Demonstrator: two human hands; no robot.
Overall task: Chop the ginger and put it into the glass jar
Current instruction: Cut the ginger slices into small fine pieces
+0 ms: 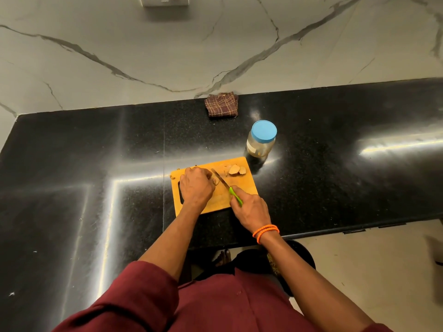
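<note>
A wooden cutting board (242,185) lies on the black counter. My left hand (195,185) rests on the board with its fingers curled over a small piece of ginger (215,181), mostly hidden. My right hand (249,207) grips the green handle of a knife (224,182), whose blade lies against that piece. Larger ginger pieces (236,169) sit near the board's far edge. A glass jar (261,142) with a blue lid on stands just behind the board's far right corner.
A folded brown checked cloth (222,104) lies at the back of the black counter (96,152), against the marble wall. The counter's front edge runs right of my right wrist, with floor beyond. A few ginger scraps lie by the board's far left corner.
</note>
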